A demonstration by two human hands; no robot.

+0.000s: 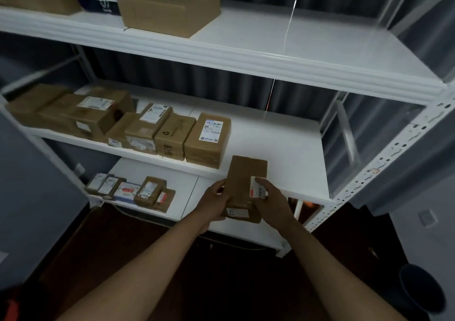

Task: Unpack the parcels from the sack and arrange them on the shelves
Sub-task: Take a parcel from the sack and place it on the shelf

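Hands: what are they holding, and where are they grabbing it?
Both hands hold a brown parcel: left hand on its left edge, right hand on its right edge by the label.

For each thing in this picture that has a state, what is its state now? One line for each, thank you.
Parcel in hands: sealed, held at the middle shelf's front edge.
Left hand: grips the parcel's left side.
Right hand: grips its right side, by the label.
Middle shelf: a row of sealed parcels on its left part.
Box on top shelf: closed, lying flat.
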